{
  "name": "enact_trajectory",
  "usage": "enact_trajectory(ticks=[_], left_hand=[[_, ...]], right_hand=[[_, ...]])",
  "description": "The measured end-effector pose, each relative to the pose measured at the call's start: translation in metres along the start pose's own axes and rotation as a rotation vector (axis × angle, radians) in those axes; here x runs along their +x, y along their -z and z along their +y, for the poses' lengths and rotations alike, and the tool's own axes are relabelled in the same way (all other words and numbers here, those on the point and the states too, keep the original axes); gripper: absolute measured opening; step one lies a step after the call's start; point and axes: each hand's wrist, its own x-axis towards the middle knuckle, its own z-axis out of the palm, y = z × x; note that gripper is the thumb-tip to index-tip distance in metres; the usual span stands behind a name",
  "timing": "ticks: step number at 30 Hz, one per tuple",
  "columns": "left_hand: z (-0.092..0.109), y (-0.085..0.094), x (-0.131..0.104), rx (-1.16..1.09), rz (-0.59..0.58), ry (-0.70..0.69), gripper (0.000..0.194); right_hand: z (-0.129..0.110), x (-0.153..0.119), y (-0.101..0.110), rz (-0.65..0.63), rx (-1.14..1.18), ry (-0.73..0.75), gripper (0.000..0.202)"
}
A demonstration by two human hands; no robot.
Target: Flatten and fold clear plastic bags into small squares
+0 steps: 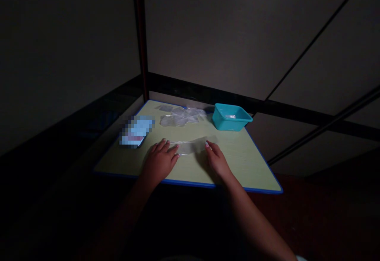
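Observation:
A clear plastic bag (190, 147) lies across the front middle of the small table. My left hand (162, 158) rests flat on the bag's left end, fingers spread and pointing forward. At the bag's right end, my right hand (215, 157) pinches the edge between thumb and fingers, and that end looks slightly raised. Behind both hands, several more clear plastic bags (178, 118) lie in a loose, overlapping pile.
On the right rear of the pale table (237, 162) with blue edging stands a turquoise plastic basket (227, 124), something whitish inside it. A lit phone (138, 130), its screen blurred, is at the left. Walls (208, 35) rise close behind the table.

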Motion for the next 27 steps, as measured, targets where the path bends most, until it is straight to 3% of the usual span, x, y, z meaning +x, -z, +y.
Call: enact_trajectory(ticks=[5,14,19,27], left_hand=[[-0.002,0.002,0.002,-0.077,0.028,-0.011,0.039],[-0.004,0.0,0.004,-0.167,-0.03,-0.081,0.037],[-0.004,0.002,0.003,-0.176,-0.028,-0.11,0.034],[-0.003,0.004,0.002,-0.137,-0.05,-0.137,0.026]], right_hand=[[0.004,0.001,-0.001,0.021,-0.216,0.13,0.049],[0.006,-0.009,-0.01,-0.049,-0.154,0.051,0.053],[-0.008,-0.013,-0.019,-0.139,-0.14,0.185,0.058],[-0.036,-0.017,-0.032,-0.304,-0.435,0.271,0.068]])
